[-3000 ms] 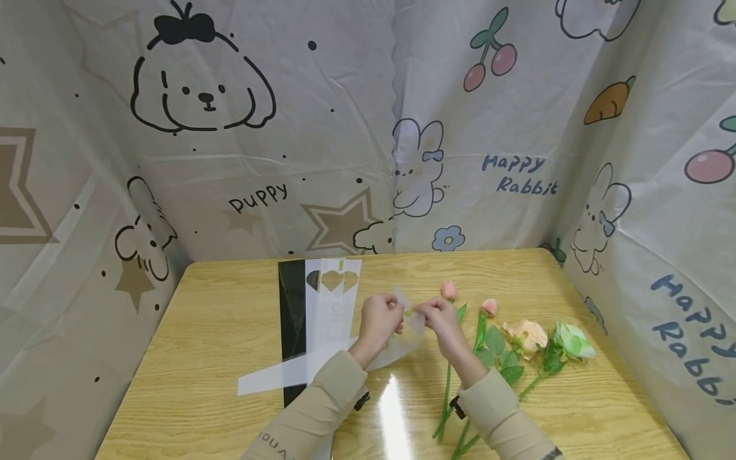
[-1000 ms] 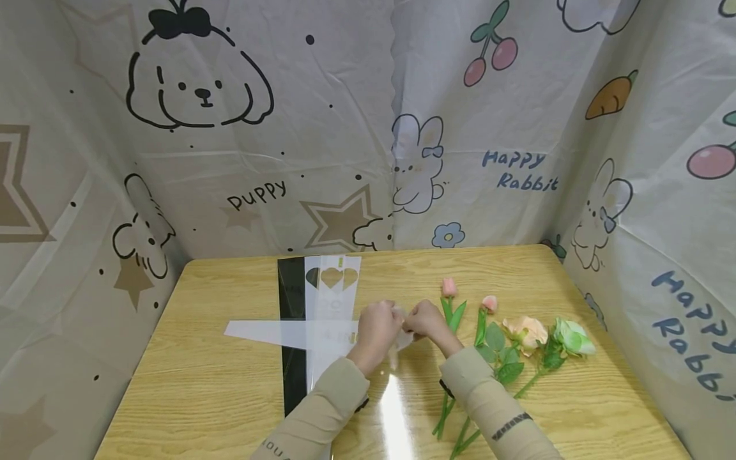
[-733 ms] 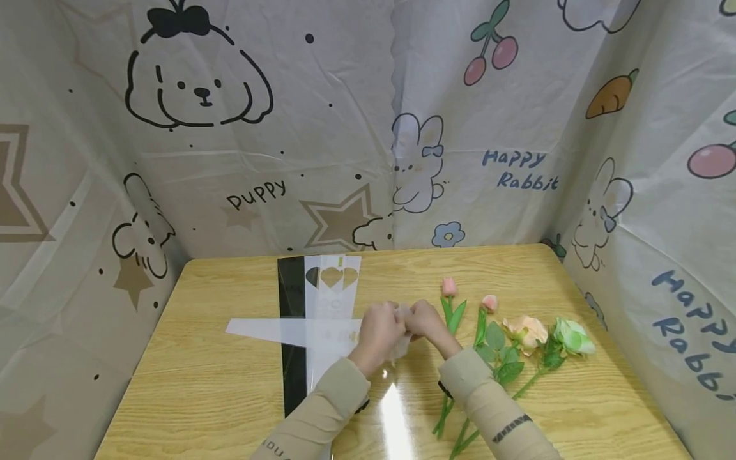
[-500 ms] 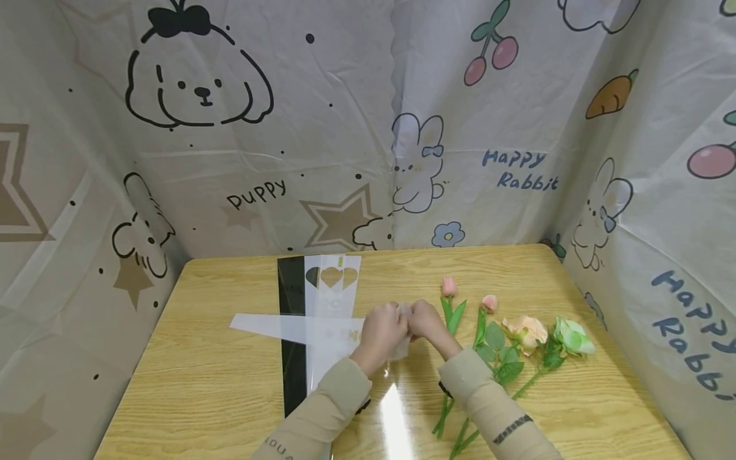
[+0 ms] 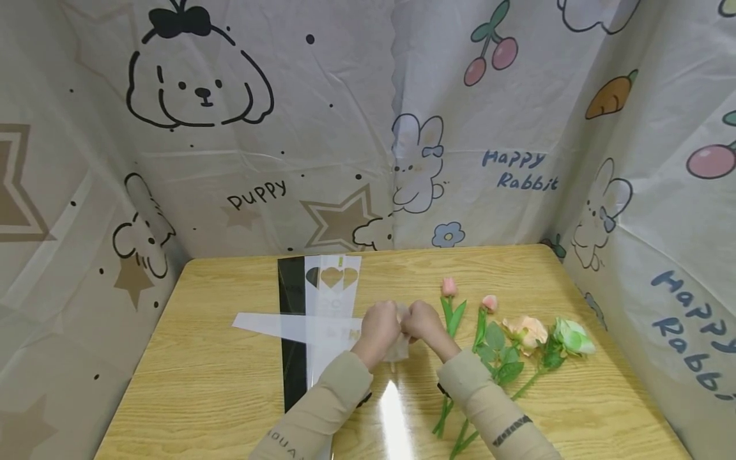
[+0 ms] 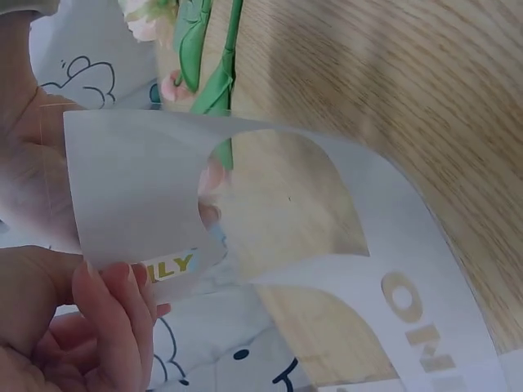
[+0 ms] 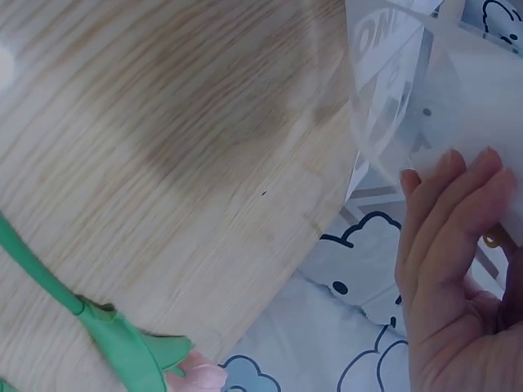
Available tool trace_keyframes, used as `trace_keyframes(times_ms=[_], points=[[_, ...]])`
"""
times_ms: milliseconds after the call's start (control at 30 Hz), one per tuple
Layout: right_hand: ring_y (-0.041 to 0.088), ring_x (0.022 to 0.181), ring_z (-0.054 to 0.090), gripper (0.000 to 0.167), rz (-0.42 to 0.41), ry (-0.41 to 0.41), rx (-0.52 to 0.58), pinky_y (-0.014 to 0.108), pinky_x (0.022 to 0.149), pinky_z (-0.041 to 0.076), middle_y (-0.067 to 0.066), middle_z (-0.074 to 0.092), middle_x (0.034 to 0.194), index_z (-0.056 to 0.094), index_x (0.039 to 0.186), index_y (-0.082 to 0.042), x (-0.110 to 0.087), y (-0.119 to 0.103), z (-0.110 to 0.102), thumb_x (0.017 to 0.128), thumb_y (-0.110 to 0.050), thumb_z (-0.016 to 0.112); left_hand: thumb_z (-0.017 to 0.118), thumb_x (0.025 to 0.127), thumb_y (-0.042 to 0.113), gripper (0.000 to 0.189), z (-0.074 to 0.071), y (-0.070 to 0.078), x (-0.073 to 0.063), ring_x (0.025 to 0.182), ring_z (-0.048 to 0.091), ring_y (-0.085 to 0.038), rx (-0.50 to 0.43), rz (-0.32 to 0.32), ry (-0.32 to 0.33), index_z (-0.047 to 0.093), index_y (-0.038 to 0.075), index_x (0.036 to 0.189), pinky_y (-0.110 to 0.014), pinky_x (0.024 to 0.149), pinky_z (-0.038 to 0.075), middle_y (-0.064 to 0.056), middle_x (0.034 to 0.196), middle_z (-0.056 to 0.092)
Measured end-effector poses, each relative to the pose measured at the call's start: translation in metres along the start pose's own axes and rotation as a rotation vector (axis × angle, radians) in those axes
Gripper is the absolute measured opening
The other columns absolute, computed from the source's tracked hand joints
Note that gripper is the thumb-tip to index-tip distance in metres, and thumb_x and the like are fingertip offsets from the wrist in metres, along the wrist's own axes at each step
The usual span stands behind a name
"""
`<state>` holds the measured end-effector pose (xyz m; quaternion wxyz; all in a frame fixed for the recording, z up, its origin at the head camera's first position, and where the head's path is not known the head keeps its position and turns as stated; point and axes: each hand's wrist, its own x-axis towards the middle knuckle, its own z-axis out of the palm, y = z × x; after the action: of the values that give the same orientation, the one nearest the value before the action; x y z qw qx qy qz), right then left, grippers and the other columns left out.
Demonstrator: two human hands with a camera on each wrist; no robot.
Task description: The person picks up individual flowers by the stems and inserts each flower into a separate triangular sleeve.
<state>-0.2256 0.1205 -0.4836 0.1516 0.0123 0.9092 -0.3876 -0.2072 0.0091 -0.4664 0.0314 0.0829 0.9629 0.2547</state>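
1. Since three seconds ago, the translucent strip (image 5: 267, 324) has swung its tail forward, left of my left fingers (image 6: 118, 327).
2. These and my right fingers (image 7: 445, 216) pinch its curled part.
3. Pink tulip heads (image 5: 449, 287) lie to their right.

The left hand (image 6: 102, 327) pinches a cloudy plastic sheet (image 6: 131, 180) near one corner, next to shiny yellow letters (image 6: 181, 265). The right hand (image 6: 33, 159) is by the sheet's short edge. The sheet bends and has a big clear window (image 6: 286, 196), with bigger tan letters (image 6: 389, 296) farther along. Green leaves (image 6: 192, 49) and a pink flower (image 6: 171, 86) are near the edge of the wooden table (image 6: 441, 90). Past that edge is a pale cloth (image 6: 73, 45) with black drawings.
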Motion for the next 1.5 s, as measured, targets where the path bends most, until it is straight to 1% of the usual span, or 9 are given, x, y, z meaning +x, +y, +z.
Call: trace_keyframes(times_ms=[167, 267, 433, 633, 767, 900, 1033, 1333, 1500], points=[[0.016, 0.045, 0.057, 0.019, 0.020, -0.005, 0.008, 0.038, 0.056, 0.056, 0.010, 0.058, 0.058, 0.049, 0.054, -0.005, 0.003, 0.004, -0.002, 0.069, 0.005, 0.054, 0.055, 0.076, -0.013, 0.025, -0.005, -0.002, -0.002, 0.060, 0.061, -0.019, -0.025, -0.006, -0.020, 0.066, -0.005, 0.097, -0.020, 0.052, 0.050, -0.017, 0.092, 0.067], [0.015, 0.043, 0.055, 0.022, 0.010, -0.008, 0.017, 0.038, 0.055, 0.055, 0.008, 0.055, 0.053, 0.045, 0.052, -0.007, 0.004, 0.007, -0.003, 0.069, 0.006, 0.053, 0.053, 0.077, -0.014, 0.030, -0.009, -0.005, -0.003, 0.068, 0.064, -0.022, -0.138, -0.038, -0.058, 0.062, -0.007, 0.105, -0.023, 0.056, 0.052, -0.020, 0.105, 0.064], [0.015, 0.043, 0.055, 0.018, 0.017, -0.008, 0.027, 0.038, 0.056, 0.056, 0.008, 0.055, 0.053, 0.050, 0.054, -0.003, 0.005, 0.009, -0.005, 0.068, 0.007, 0.054, 0.048, 0.076, -0.016, 0.038, -0.016, -0.006, -0.003, 0.039, 0.048, -0.012, -0.301, -0.105, -0.141, 0.058, -0.010, 0.113, -0.018, 0.036, 0.041, -0.022, 0.104, 0.063], [0.015, 0.045, 0.058, 0.007, 0.030, -0.007, 0.053, 0.037, 0.056, 0.056, 0.013, 0.060, 0.062, 0.061, 0.067, 0.007, 0.007, 0.013, -0.007, 0.068, 0.007, 0.054, 0.050, 0.074, -0.017, 0.039, -0.020, -0.007, -0.004, 0.034, 0.034, -0.005, -0.280, -0.112, -0.156, 0.061, -0.008, 0.110, -0.014, 0.033, 0.032, -0.022, 0.104, 0.064], [0.014, 0.043, 0.057, 0.007, 0.036, -0.009, 0.071, 0.036, 0.055, 0.056, 0.013, 0.059, 0.062, 0.061, 0.067, 0.007, 0.008, 0.016, -0.008, 0.069, 0.008, 0.055, 0.049, 0.077, -0.013, 0.034, -0.023, -0.009, -0.005, 0.034, 0.034, -0.006, -0.298, -0.100, -0.158, 0.062, -0.008, 0.107, -0.014, 0.034, 0.029, -0.017, 0.078, 0.068], [0.013, 0.041, 0.056, 0.008, 0.042, -0.011, 0.100, 0.036, 0.055, 0.056, 0.013, 0.059, 0.057, 0.060, 0.063, 0.006, 0.008, 0.018, -0.009, 0.070, 0.008, 0.055, 0.050, 0.082, -0.008, 0.026, -0.022, -0.012, -0.003, 0.042, 0.054, -0.015, -0.312, -0.082, -0.142, 0.063, -0.008, 0.104, -0.015, 0.037, 0.034, -0.009, 0.058, 0.062], [0.013, 0.042, 0.057, 0.009, 0.040, -0.020, 0.094, 0.036, 0.055, 0.056, 0.012, 0.059, 0.057, 0.060, 0.063, 0.006, 0.008, 0.018, -0.010, 0.071, 0.006, 0.056, 0.052, 0.084, -0.006, 0.022, -0.017, -0.015, -0.001, 0.057, 0.064, -0.023, -0.343, -0.087, -0.133, 0.063, -0.009, 0.103, -0.017, 0.043, 0.042, -0.008, 0.065, 0.063], [0.013, 0.045, 0.059, 0.011, 0.026, -0.081, 0.097, 0.037, 0.057, 0.056, 0.012, 0.061, 0.059, 0.061, 0.065, 0.005, 0.004, 0.013, -0.014, 0.076, 0.001, 0.062, 0.052, 0.083, -0.009, 0.019, -0.009, -0.018, 0.000, 0.055, 0.063, -0.019, -0.406, -0.071, -0.095, 0.063, -0.013, 0.098, -0.019, 0.046, 0.047, -0.019, 0.083, 0.066], [0.013, 0.051, 0.060, 0.017, -0.040, -0.183, 0.174, 0.038, 0.064, 0.056, 0.013, 0.063, 0.066, 0.065, 0.087, 0.009, -0.002, 0.008, -0.030, 0.083, -0.007, 0.062, 0.052, 0.081, -0.011, 0.019, -0.007, -0.019, 0.000, 0.053, 0.063, -0.018, -0.410, -0.061, -0.068, 0.064, -0.014, 0.095, -0.019, 0.046, 0.048, -0.022, 0.084, 0.066]])
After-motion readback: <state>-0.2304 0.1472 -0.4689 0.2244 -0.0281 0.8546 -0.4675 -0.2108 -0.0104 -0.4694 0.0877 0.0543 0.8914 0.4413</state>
